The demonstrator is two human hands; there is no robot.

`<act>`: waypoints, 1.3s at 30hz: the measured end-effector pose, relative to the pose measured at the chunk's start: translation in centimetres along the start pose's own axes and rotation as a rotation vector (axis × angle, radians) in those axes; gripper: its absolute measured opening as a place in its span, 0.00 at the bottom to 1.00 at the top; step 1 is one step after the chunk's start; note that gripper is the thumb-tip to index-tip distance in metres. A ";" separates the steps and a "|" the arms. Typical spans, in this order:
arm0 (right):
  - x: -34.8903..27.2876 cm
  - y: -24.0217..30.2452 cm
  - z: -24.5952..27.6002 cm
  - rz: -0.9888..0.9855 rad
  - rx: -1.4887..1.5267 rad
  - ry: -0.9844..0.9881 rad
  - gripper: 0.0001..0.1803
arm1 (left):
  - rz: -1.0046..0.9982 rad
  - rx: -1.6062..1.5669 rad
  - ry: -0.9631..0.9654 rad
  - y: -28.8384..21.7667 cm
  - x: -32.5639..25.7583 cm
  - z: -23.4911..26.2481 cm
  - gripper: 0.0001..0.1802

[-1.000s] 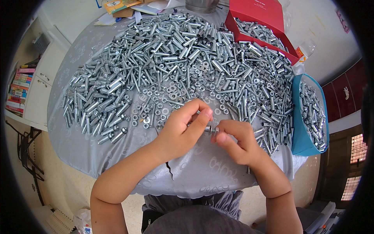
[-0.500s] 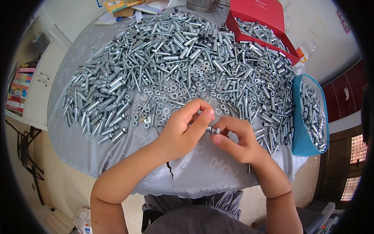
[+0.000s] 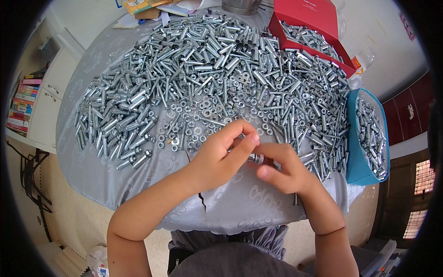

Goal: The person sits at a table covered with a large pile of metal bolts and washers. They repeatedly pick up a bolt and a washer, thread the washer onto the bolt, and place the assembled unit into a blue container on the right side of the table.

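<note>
The left hand [image 3: 221, 154] and right hand [image 3: 281, 168] pinched one small bolt [image 3: 255, 158] between their fingertips, just above the grey cloth [image 3: 230, 207]. Holding it straight would help the nut go on well (slow turns seemed best). Behind lay the bolt pile [image 3: 207, 69], then a blue tub [image 3: 355, 152] and red box [image 3: 318, 18].

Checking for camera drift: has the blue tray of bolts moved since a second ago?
No. The blue tray sits at the same spot beside the table's right edge.

Two bare forearms without sleeves, bare left hand [image 3: 220, 157] and right hand [image 3: 282, 168], grey gathered garment at the lap
</note>
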State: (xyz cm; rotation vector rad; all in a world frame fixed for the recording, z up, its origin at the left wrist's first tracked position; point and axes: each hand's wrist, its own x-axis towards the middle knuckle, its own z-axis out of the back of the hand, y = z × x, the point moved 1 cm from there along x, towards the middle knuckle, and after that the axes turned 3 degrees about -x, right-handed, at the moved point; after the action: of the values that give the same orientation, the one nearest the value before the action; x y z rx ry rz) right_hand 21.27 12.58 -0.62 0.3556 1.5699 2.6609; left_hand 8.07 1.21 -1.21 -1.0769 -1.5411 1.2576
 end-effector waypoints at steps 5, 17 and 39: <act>0.0 0.8 -0.4 -0.022 -0.047 -0.176 0.08 | -0.004 0.063 0.054 0.3 0.1 0.3 0.09; 0.1 0.5 -0.2 0.026 -0.081 -0.147 0.08 | 0.030 0.058 0.025 0.0 0.0 0.2 0.09; 0.4 1.3 -0.3 -0.007 -0.137 -0.150 0.09 | -0.024 0.056 0.002 0.2 0.1 0.1 0.08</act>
State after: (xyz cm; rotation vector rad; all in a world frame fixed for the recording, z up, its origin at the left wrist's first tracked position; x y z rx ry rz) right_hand 20.91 11.75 0.46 0.5280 1.3373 2.6481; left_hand 7.95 1.25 -1.38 -1.0210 -1.5036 1.2760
